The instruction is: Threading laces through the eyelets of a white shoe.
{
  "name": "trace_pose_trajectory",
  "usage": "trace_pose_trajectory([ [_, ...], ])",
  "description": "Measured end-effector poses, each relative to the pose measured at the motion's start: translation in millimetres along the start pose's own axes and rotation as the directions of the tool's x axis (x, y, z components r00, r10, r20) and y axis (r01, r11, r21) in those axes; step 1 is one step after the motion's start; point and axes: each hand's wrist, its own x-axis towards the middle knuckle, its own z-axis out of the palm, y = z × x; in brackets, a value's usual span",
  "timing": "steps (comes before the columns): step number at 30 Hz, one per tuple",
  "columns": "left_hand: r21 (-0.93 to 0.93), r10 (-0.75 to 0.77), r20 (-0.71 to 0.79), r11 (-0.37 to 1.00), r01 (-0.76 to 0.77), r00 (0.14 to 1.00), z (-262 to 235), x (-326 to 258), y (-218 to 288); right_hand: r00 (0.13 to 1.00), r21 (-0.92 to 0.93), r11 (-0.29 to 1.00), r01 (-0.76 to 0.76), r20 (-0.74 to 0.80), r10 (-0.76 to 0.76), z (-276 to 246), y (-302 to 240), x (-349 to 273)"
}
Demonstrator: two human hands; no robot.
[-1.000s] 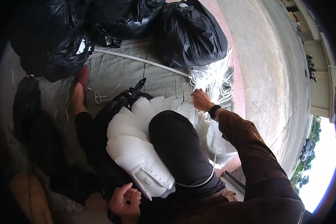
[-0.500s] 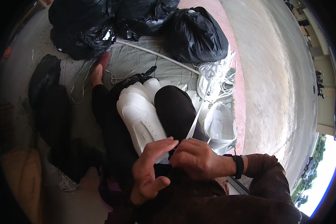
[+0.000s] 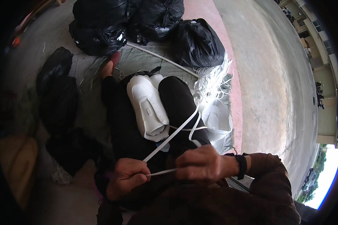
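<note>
While both hands worked close to the person's lap, the left hand [image 3: 128,176] was clenched around a flat white lace [image 3: 176,133], pinching it between thumb and fingers, and the right hand [image 3: 202,164] was closed over the same lace just beside it, a short taut length spanning the gap between them. A second earlier the right hand had been stretched out to the loose bundle of white laces [image 3: 213,77] lying on the ground and the left had rested empty and low; half a second earlier the two hands had come together in front of the body. By this moment one lace had been drawn back from the bundle and pulled tight, which I judged to mean that a single lace was now separated and in hand, ready to be worked. From the hands it ran upward over the black-trousered knee [image 3: 178,101] toward the bundle. A white leather sneaker [image 3: 148,107] lay on the lap between the legs, well clear of the hands, and a second white shoe [image 3: 217,118] rested on the ground to the right of the knee. Beyond them, three tied black plastic rubbish bags [image 3: 197,43] crowded the grey mat [image 3: 146,60], and the raised knee stood between hands and bundle.
</note>
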Motion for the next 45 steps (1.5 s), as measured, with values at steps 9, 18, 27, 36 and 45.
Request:
trace_pose_trajectory([
  [9,-0.710,0.039,-0.517,0.539,-0.454,0.855,-84,-103,-50,0.473,-0.249,0.412,-0.877,-0.600,0.645,-132,134,-182],
  [18,-0.022,0.276,-0.512,0.943,-0.334,0.813,-42,-16,-29,0.824,-0.022,0.826,-0.563,-0.093,0.559,-18,68,-65],
  [27,-0.299,-0.394,0.109,0.863,0.408,0.913,22,25,-29,0.891,-0.146,0.913,-0.380,-0.323,0.319,-50,41,-44],
  [36,-0.776,-0.230,-0.379,0.606,-0.172,0.897,-64,-71,-52,0.723,-0.263,0.691,-0.673,-0.429,0.541,-52,124,-148],
  [45,-0.693,-0.175,-0.717,0.292,-0.659,0.675,-172,-147,-93,0.882,-0.492,0.798,-0.349,0.114,0.456,-80,161,-190],
])
